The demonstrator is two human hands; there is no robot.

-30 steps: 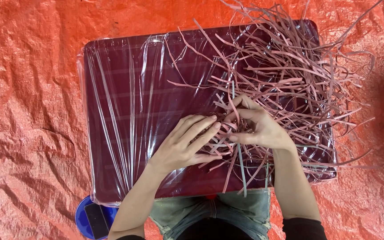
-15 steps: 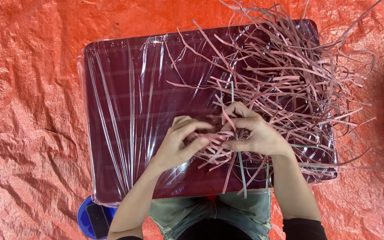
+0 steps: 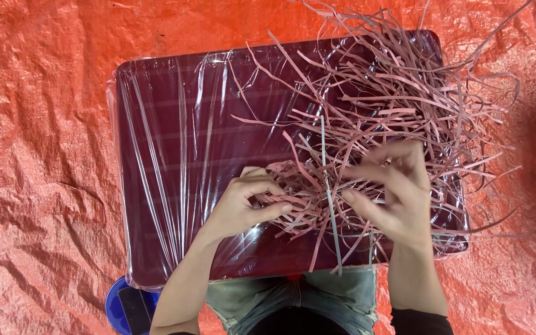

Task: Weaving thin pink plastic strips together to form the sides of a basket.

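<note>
On the plastic-wrapped maroon board [image 3: 181,186], toward its right half, my left hand [image 3: 243,208] pinches the pink strips [image 3: 373,111]; right hand [image 3: 392,192] fingers spread, blurred. They look light, limp, tangle-prone: I'd grip single ends.

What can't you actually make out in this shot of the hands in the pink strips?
Head view:
- Right hand: motion-blurred, grip unclear.
- Left hand: fingers curled into the pink strips, tips hidden.
- Blue object: half under the wrapped maroon board, cut off by the bottom edge.
</note>
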